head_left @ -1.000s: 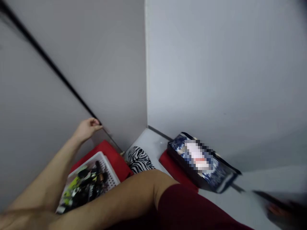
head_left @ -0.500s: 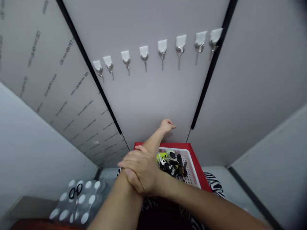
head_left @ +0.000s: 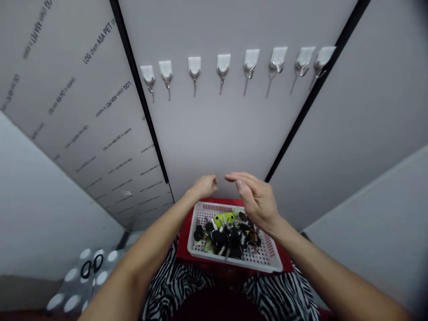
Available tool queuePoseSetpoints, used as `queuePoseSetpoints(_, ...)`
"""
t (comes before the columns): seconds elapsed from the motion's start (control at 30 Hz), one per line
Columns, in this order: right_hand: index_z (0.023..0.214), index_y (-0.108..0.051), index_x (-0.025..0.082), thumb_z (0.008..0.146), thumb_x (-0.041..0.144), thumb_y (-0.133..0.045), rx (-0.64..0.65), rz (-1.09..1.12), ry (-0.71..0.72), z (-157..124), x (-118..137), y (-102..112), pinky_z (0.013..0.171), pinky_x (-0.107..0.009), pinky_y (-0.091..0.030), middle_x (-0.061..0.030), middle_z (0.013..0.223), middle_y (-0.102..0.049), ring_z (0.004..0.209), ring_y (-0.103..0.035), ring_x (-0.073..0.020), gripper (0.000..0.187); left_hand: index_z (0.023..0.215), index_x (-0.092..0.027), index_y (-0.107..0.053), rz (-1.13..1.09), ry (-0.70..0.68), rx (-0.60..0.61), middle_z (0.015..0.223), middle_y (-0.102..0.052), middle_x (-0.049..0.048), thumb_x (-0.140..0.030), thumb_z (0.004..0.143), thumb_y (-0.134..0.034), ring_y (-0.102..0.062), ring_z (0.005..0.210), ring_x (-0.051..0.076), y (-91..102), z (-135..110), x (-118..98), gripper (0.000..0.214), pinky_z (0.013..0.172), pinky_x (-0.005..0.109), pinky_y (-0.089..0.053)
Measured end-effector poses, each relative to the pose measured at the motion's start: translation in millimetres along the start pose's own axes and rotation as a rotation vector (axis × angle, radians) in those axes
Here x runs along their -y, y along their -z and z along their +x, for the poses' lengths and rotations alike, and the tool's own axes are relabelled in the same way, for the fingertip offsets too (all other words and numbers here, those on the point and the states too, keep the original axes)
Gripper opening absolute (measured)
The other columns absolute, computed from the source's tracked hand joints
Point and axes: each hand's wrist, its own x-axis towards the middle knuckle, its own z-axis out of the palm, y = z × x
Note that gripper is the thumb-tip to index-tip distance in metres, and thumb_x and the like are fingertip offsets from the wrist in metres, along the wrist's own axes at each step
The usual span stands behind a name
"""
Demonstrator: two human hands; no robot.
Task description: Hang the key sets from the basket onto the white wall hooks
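Observation:
My left hand (head_left: pixel 205 185) hovers just past the far left rim of a white perforated basket (head_left: pixel 276 263). Its fingers are loosely curled and nothing shows in them. My right hand (head_left: pixel 259 199) is above the basket's far right part, fingers stretched toward the left, thumb apart, holding nothing. In the basket lies a heap of keys (head_left: pixel 230 240), many with black heads, along with a lime-green piece (head_left: pixel 223 219). The right hand hides the basket's far right corner. Under the basket is a red surface (head_left: pixel 185 243).
A row of several white adhesive hooks (head_left: pixel 223 64) runs across the grey panel ahead, between two black strips (head_left: pixel 294 127). Printed lettering covers the left panel (head_left: pixel 110 111). Black-handled scissors (head_left: pixel 92 266) lie on a dotted sheet (head_left: pixel 72 303) at lower left. Zebra-striped cloth (head_left: pixel 180 281) is below.
My right hand has let go of my left forearm and moved right, over the basket. My left hand has drawn back to the left. The view has shifted and more of the basket shows.

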Motion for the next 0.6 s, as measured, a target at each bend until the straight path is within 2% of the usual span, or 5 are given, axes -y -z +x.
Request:
queuePoseSetpoints(0.17,0.081,-0.056,0.017,0.07,0.023,-0.038,0.364,-0.191,-0.183,-43.9,-61.7,-12.8,0.067,-0.031,-0.04,-0.0039,0.079,-0.058,0.074,-0.05,-0.0145,0.022,0.085,-0.018,-0.047,0.11,-0.161,-0.102,0.086,-0.052,0.0039,-0.026,0.064,-0.043,-0.046,0.08,0.014,-21.3,-52.9,21.5,0.023,0.072,0.026,-0.034)
queuePoseSetpoints(0.27,0.084,-0.055,0.017,0.069,0.023,-0.04,0.427,-0.232,-0.191,-68.3,-70.6,-23.2,0.07,-0.032,-0.037,-0.0045,0.082,-0.057,0.078,-0.048,-0.0163,0.022,0.09,-0.019,-0.046,0.205,-0.163,-0.023,0.091,-0.052,0.0039,-0.03,0.063,-0.046,-0.043,0.088,0.017,-46.8,-82.2,25.5,0.029,0.08,0.032,-0.028)
queuePoseSetpoints(0.37,0.08,-0.056,0.017,0.07,0.025,-0.039,0.437,-0.203,-0.184,-71.6,-67.5,-25.2,0.07,-0.031,-0.035,-0.0055,0.08,-0.057,0.079,-0.046,-0.0171,0.022,0.089,-0.019,-0.047,0.177,-0.106,0.017,0.089,-0.053,0.0047,-0.032,0.062,-0.046,-0.044,0.086,0.018,-58.8,-87.1,26.9,0.029,0.078,0.033,-0.029)
queuePoseSetpoints(0.5,0.051,-0.051,0.013,0.074,0.038,-0.027,0.25,-0.017,-0.394,-31.3,-62.0,-19.8,0.055,-0.025,-0.035,-0.0044,0.052,-0.052,0.054,-0.046,-0.0118,0.041,0.073,-0.016,-0.048,-0.298,0.051,-0.211,0.074,-0.053,0.0038,-0.039,0.064,-0.04,-0.048,0.068,0.012,-30.0,-44.4,6.9,0.025,0.062,0.024,-0.036)
queuePoseSetpoints(0.6,0.038,-0.037,0.015,0.073,0.048,-0.016,0.131,0.35,-0.51,29.9,-51.4,-3.2,0.039,-0.021,-0.029,0.0007,0.035,-0.038,0.034,-0.035,-0.0066,0.052,0.049,-0.015,-0.037,-0.795,0.099,-0.087,0.041,-0.038,-0.0022,-0.053,0.067,-0.018,-0.035,0.036,0.005,26.7,-2.4,-34.0,0.046,0.038,0.018,-0.028)
